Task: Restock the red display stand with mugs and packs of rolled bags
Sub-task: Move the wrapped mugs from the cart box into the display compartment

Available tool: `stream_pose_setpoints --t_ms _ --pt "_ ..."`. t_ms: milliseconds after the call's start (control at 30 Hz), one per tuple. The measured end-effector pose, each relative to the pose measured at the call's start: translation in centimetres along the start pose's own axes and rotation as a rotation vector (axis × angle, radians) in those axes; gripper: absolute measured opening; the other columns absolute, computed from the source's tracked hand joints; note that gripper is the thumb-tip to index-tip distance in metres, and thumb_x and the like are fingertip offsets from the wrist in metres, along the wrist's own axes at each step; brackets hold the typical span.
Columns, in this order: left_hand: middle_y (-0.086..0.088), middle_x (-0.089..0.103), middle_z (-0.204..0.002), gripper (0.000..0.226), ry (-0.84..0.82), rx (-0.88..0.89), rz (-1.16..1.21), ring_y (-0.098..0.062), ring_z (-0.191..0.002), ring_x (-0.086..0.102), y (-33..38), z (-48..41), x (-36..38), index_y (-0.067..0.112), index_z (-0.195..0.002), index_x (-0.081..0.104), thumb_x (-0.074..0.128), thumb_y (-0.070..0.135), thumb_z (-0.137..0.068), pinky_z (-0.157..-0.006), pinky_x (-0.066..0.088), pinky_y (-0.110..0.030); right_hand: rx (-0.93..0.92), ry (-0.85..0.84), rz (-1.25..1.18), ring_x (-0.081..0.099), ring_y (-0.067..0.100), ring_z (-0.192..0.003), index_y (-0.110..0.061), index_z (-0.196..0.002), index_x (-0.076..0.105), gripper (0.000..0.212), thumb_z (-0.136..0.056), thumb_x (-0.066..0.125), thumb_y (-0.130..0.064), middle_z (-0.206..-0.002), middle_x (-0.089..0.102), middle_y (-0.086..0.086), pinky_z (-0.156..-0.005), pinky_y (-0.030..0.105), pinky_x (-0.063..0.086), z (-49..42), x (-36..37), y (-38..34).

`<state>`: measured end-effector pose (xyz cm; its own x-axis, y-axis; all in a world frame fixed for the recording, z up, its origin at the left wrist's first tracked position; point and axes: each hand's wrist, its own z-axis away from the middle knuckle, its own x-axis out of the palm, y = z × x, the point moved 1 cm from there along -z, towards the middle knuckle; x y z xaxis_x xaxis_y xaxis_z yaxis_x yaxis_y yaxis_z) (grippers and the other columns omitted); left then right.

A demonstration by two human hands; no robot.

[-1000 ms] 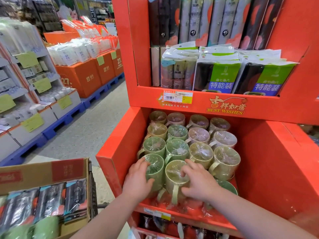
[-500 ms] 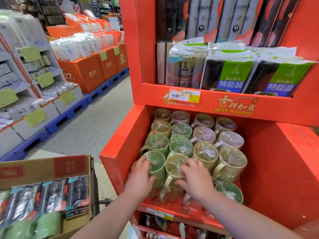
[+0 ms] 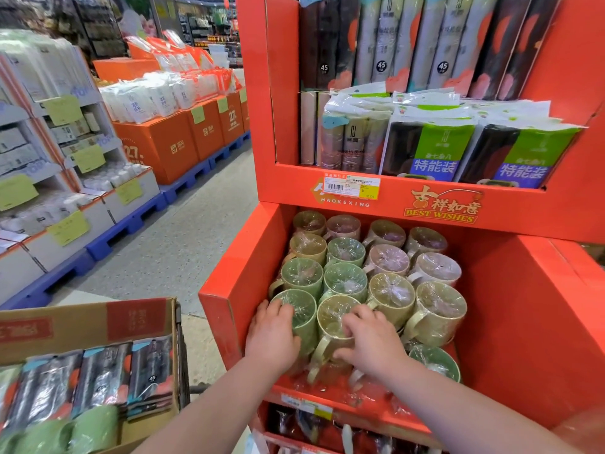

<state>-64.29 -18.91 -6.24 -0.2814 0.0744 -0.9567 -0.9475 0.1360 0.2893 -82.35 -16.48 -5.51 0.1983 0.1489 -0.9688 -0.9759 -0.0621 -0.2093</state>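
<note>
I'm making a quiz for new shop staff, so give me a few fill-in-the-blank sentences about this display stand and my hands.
The left hand grips the front-left mug, whose colour is ___.
The right hand holds the beige mug just ___ of it.
The cardboard box stands on the person's ___ side.
The red display stand reads Best ___.
Missing words: green; right; left; Wishes.

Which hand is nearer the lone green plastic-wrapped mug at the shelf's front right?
Right. The right hand is just left of the lone green plastic-wrapped mug, on a beige wrapped mug; the left hand is farther left, on another green mug.
</note>
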Motion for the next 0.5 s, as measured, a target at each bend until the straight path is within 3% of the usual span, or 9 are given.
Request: stream_pose_setpoints --t_ms 167,267,367,500 --pt "0.000 0.022 -0.151 0.052 -0.006 0.038 0.025 -0.024 -0.141 0.018 -0.2 0.6 -0.4 0.020 -0.136 0.035 0.055 0.033 -0.089 -0.116 0.022 -0.039 -0.024 -0.020 -0.046 0.043 0.025 -0.124 -0.024 -0.112 0.051 0.041 -0.083 0.064 -0.049 -0.144 0.031 -0.001 -0.106 0.038 0.036 0.9 -0.4 -0.1" --pt "-0.001 0.019 -0.152 0.053 -0.016 0.070 0.015 -0.025 -0.141 0.016 0.0 1.0 -0.8 0.020 -0.136 0.035 0.055 0.036 -0.090 -0.116 0.021 -0.039 -0.022 0.002 -0.040 0.031 0.025 -0.137 -0.027 -0.121 0.050 0.041 -0.086 0.060 -0.046 -0.154 0.021 0.001 -0.114 0.039 0.026 1.5 -0.4 0.0" --pt "-0.002 0.014 -0.155 0.055 -0.025 0.113 -0.004 -0.026 -0.144 0.010 -0.1 1.3 -1.1 0.020 -0.139 0.032 0.053 0.038 -0.091 -0.117 0.017 -0.040 -0.001 0.034 -0.007 0.018 0.024 -0.143 -0.030 -0.129 0.046 0.044 -0.089 0.057 -0.044 -0.156 0.017 0.002 -0.118 0.041 0.018 2.3 -0.6 -0.2" --pt "-0.002 0.007 -0.158 0.056 -0.005 0.223 -0.061 -0.026 -0.146 0.002 -0.7 1.9 -1.3 0.021 -0.141 0.028 0.051 0.038 -0.092 -0.119 0.011 -0.041 0.040 0.092 0.050 0.016 0.021 -0.143 -0.031 -0.143 0.032 0.057 -0.091 0.054 -0.044 -0.155 0.017 -0.001 -0.117 0.039 0.020 3.2 -1.0 -0.8"
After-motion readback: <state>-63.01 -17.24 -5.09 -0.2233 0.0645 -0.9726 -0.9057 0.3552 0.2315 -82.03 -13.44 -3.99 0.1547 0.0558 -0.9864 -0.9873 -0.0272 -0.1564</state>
